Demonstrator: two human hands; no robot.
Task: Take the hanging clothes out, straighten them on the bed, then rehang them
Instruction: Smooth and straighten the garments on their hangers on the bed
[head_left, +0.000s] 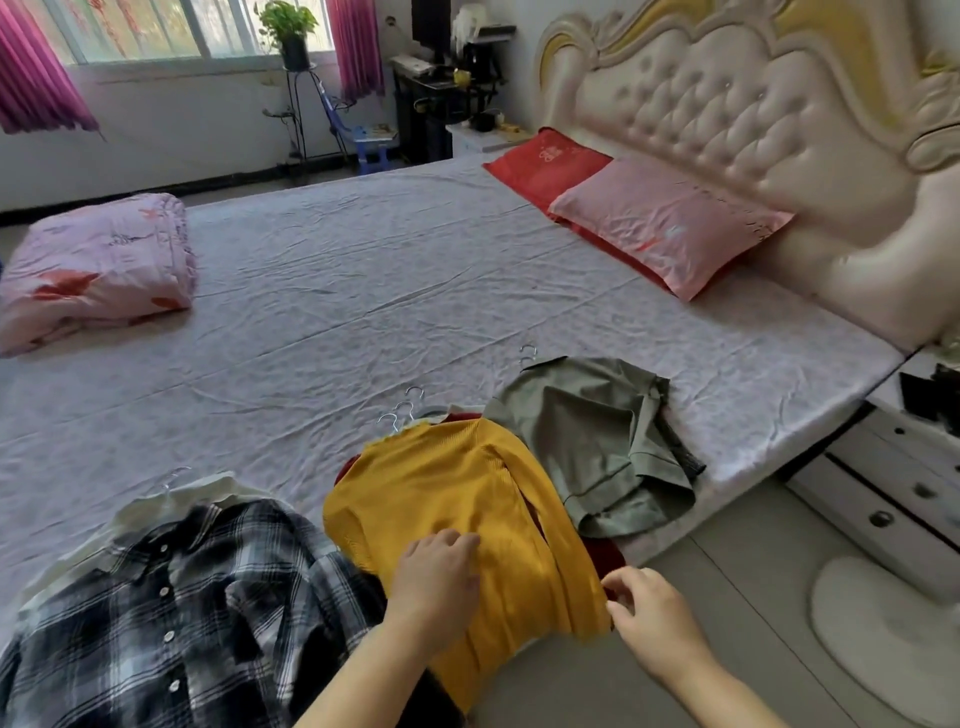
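A mustard yellow knit top (457, 499) lies on the near edge of the bed (395, 270), on a hanger with silver hooks (400, 415), over a dark red garment (605, 556). My left hand (436, 582) rests flat on the yellow top's lower part. My right hand (649, 608) pinches the top's right edge near the hem. A black and white plaid shirt (171, 608) lies to the left on a hanger, over a pale garment (156, 506). An olive green shirt (592, 441) lies to the right, its hanger hook (527, 355) showing.
A folded pink quilt (98, 265) sits at the far left of the bed. Red (540, 166) and pink (670, 223) pillows lie by the tufted headboard (753, 104). A white nightstand (893, 483) and a white mat (883, 623) are on the floor at right.
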